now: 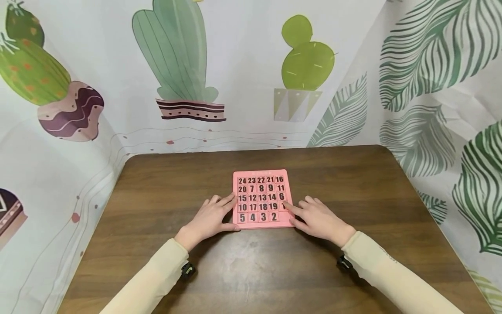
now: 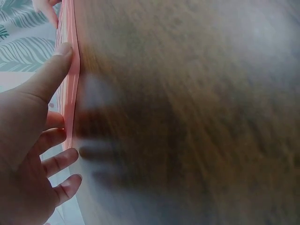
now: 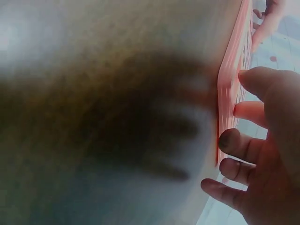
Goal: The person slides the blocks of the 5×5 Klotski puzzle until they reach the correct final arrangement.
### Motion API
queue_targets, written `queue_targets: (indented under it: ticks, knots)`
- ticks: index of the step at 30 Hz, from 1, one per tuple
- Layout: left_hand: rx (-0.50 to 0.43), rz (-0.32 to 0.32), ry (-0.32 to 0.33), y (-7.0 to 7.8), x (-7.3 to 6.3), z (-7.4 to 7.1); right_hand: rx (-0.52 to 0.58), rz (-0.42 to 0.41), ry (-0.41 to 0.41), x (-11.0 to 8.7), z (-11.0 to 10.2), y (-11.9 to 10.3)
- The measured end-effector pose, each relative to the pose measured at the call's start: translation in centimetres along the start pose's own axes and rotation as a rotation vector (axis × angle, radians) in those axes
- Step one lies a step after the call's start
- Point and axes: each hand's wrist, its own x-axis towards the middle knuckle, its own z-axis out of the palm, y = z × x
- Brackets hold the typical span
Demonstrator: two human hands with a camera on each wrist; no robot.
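A pink number slide puzzle (image 1: 262,197) lies flat on the wooden table, its black numbers facing up and its bottom-right slot bare. Beside it, my left hand (image 1: 208,219) touches the left edge with its fingertips, while the thumb (image 2: 63,50) rests at the near-left corner. From the other side, my right hand (image 1: 318,219) reaches in with its index fingertip on the tile marked 1 (image 1: 284,206), partly covering it. The right thumb (image 3: 255,78) is at the puzzle's right edge, and the other right fingers extend loosely beyond that edge.
The brown table (image 1: 251,270) spreads around the puzzle, with its back edge against a white cloth (image 1: 247,65) printed with cacti and leaves. Each wrist bears a small black device (image 1: 188,270) below a cream sleeve (image 1: 153,279).
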Motion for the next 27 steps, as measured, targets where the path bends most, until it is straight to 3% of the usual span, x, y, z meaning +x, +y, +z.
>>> queue_targets:
  ticks: [5,17,22,27]
  knots:
    - [-0.019,-0.008,-0.003,0.0,0.0,-0.1,-0.002,0.013,-0.020,-0.5,0.0,-0.4]
    - [-0.037,-0.024,0.004,0.1,0.0,-0.5,-0.007,-0.059,0.010,-1.6,-0.3,-1.4]
    - [-0.029,-0.020,-0.007,0.1,0.0,-0.2,-0.002,-0.074,0.059,-0.8,-0.6,-0.9]
    - [-0.028,-0.018,-0.012,0.2,-0.1,-0.2,0.014,-0.025,0.045,0.9,-0.5,0.2]
